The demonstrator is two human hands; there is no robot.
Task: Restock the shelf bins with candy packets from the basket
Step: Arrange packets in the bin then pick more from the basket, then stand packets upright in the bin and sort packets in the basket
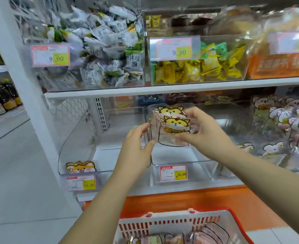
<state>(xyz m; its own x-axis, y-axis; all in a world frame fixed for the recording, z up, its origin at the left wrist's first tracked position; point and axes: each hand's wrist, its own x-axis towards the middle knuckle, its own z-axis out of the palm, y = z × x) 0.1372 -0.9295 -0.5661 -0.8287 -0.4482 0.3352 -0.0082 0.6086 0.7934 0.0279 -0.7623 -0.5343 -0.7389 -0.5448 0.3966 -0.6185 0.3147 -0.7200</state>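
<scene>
A shop: price tags (51,55) on shelf bins (196,74) of packaged sweets.

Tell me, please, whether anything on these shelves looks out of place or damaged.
Nothing looks spilled or damaged. A lone cat packet sits at the front of the lower left bin, which otherwise looks empty; the left hand and right hand hold two more packets.

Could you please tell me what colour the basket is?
The basket is white with red trim; head view.
</scene>
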